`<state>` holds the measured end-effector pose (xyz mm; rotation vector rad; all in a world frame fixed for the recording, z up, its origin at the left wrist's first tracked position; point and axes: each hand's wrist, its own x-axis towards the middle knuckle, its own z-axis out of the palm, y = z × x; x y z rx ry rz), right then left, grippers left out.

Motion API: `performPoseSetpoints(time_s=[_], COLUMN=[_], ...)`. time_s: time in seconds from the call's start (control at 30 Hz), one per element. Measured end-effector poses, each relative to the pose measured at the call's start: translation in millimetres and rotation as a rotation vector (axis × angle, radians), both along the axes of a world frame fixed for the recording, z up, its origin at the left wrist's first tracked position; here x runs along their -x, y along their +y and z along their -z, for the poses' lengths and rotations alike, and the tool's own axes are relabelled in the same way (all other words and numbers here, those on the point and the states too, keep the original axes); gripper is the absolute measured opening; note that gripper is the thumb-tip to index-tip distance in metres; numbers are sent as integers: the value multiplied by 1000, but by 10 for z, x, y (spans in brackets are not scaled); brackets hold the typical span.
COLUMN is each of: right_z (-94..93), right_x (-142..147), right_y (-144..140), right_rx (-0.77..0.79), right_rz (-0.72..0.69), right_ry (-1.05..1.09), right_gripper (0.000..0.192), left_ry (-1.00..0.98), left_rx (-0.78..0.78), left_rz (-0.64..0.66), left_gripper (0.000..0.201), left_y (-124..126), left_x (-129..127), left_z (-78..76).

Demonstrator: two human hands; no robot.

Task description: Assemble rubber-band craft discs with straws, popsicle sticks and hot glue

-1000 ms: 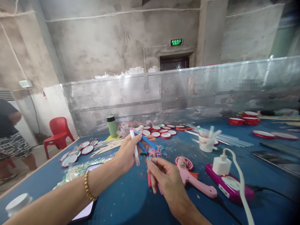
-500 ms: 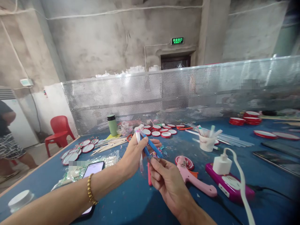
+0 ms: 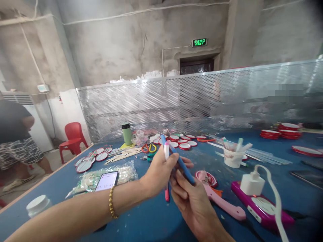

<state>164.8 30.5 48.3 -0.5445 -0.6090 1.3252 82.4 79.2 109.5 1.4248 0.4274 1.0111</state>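
In front of me, my left hand [image 3: 159, 169] has its thumb and fingers closed on a white marker pen [image 3: 166, 152] with a pink end, held upright. A slim blue stick [image 3: 186, 169], pen-like, slants past the marker, its upper part resting in the left hand. My right hand [image 3: 188, 191] pinches around the lower part of the blue stick, with its fingers partly hidden. A pink tip [image 3: 167, 195] pokes out below the left hand; whether it belongs to the marker is unclear. The glue gun [image 3: 224, 203], pink, lies to the right of my right hand.
Red-rimmed white discs [image 3: 185, 146] lie at the back. A paper cup [image 3: 233, 158] of sticks and a purple power strip [image 3: 267, 205] stand at right. At left are a phone [image 3: 107, 181], wooden sticks [image 3: 126, 154] and a white jar [image 3: 37, 205]. A person [image 3: 15, 124] stands beyond the table.
The blue piece, earlier a V of two blue lengths, now looks like one straight slanting stick. Both hands appear shifted right as the view turned slightly left. Pliers show behind the left hand.
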Motion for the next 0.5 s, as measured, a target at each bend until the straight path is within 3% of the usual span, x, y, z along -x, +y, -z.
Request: performPoseSetpoints(time_s=[0.2,0.5], right_z=[-15,57], right_x=[-14,-4], right_y=[1,11], right_rx=[-34,-29], right_rz=[-57,-100], right_ry=[25,39], right_gripper=[26,28], left_ry=[60,37], left_rx=[28,-11], left_rz=[109,68], left_gripper=[21,23], left_y=[45,2], left_x=[-10,22], left_z=[-64,90])
